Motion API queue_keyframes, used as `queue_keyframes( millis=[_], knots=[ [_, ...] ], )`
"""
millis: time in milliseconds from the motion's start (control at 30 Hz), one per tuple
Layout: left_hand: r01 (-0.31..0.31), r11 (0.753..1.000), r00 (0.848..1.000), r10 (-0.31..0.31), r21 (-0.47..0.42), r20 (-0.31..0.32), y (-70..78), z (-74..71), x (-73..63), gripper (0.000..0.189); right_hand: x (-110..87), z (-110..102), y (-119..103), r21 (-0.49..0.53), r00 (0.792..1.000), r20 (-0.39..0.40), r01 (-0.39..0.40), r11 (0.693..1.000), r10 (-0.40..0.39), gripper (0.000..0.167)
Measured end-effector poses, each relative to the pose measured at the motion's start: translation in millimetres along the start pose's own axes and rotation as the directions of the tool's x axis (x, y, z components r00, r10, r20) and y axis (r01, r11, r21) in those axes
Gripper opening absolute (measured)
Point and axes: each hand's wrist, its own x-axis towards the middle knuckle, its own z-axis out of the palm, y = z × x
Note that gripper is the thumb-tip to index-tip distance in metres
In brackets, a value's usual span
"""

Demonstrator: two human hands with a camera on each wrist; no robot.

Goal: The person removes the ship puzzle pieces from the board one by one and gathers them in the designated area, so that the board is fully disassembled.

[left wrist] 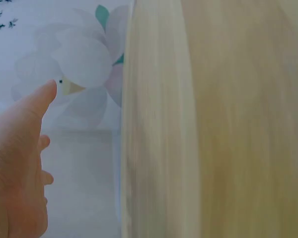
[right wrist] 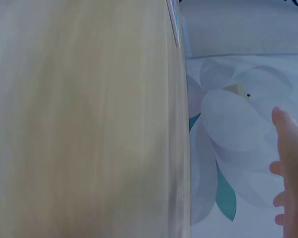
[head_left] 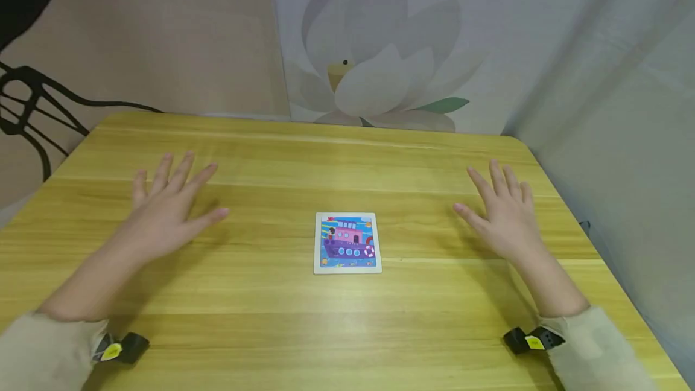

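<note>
Over at the far left, a black metal frame [head_left: 27,98] stands beyond the edge of the yellow wooden table [head_left: 347,330]. Next comes the person's left sleeve [head_left: 43,352], pale, with a small black device [head_left: 130,347] bearing a yellow label at the cuff. From it reaches the left hand [head_left: 165,213], back upward, thumb and fingers spread wide, holding nothing; its shadow falls on the wood beside it. In the middle, well apart from both hands, a square picture card [head_left: 347,243] with a white border lies flat on the table, showing a purple and pink boat on blue, with a small figure at the boat's left end. Behind it, beyond the table, a large pale flower [head_left: 374,71] is printed on the backdrop. Then the right hand [head_left: 506,219], likewise splayed wide with nothing in it, casting its own shadow, and the right sleeve [head_left: 597,349] below it, with a matching device [head_left: 518,341].
</note>
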Motion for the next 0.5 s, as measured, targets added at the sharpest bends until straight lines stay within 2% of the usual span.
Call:
queue_keyframes(
  millis=[267, 500],
  knots=[
    [-0.051, 0.994, 0.998, 0.048, -0.098, -0.030, 19.7, 8.5, 6.6, 0.083, -3.2, 3, -22, 0.067, 0.997, -0.064, 0.058, 0.996, -0.053, 0.074],
    [-0.090, 0.975, 0.995, 0.083, -0.205, -0.047, 31.2, 20.7, 10.0, 0.087, -2.8, 10, -42, 0.170, 0.984, -0.141, 0.130, 0.977, -0.106, 0.069]
  ],
)
